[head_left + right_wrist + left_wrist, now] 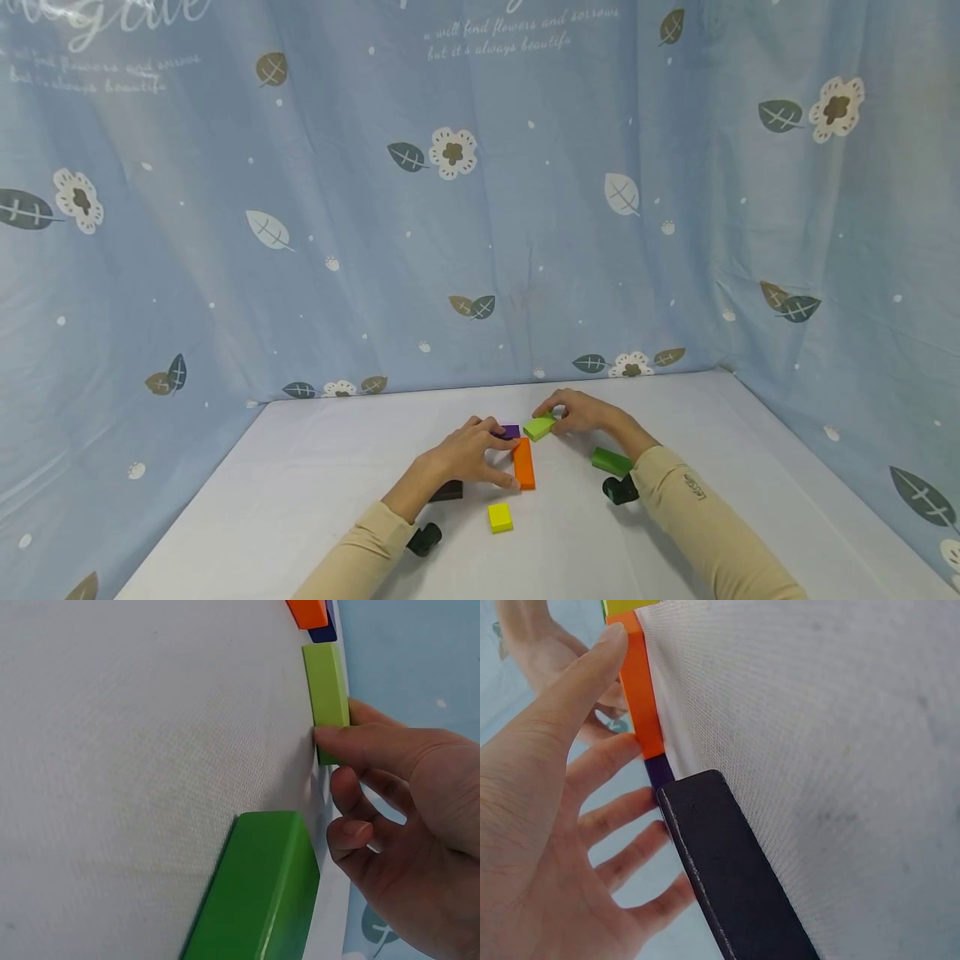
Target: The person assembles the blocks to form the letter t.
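Observation:
My left hand point(468, 454) holds a long orange block point(524, 464) by its two ends. In the left wrist view the thumb lies at one end and the index finger at the other, with the remaining fingers spread. A purple block point(510, 432) lies just beyond the orange one, partly behind that hand. My right hand point(576, 412) pinches a light green block point(327, 694) between thumb and fingers, near one end. That block sits on the table to the right of the purple and orange ones.
A yellow block point(500, 517) lies on the white table point(315, 475) nearer the front. A dark block point(731, 862) is under the left wrist, and a dark green block point(259, 889) near the right wrist. A patterned blue curtain point(525, 233) encloses the table's back and sides.

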